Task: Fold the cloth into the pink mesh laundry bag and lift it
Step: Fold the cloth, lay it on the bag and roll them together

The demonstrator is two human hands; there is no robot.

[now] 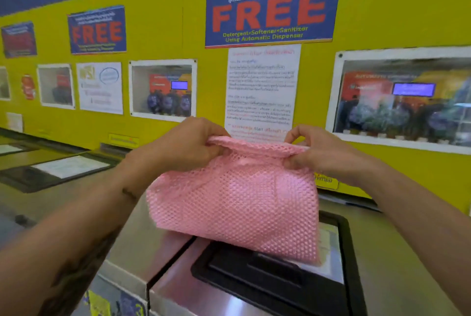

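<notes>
Hanging by its gathered mouth, the pink mesh laundry bag (pixel 235 203) is held up in the air between the person's two bare hands, and everything about the lift turns on that top rim. The left hand (pixel 190 143) has its fingers closed tight on the left end of the rolled rim, and the right hand (pixel 317 150) pinches the right end the same way, so the rim runs level from hand to hand, crosswise to the person, with the body of the bag dropping straight below the fingers. Both hands sit about equally near it; neither leads. A paler pink shape shows faintly through the mesh, which I take to be the folded cloth (pixel 251 188) inside, though I cannot make out its folds. The bag's lower right corner reaches down over the black framed lid (pixel 267 280) of the steel-topped washing machine (pixel 178 290), near the lid's back edge; whether it touches or just clears I cannot tell. By my reckoning the packing is done and the lift is under way, and what remains is simply upward.
</notes>
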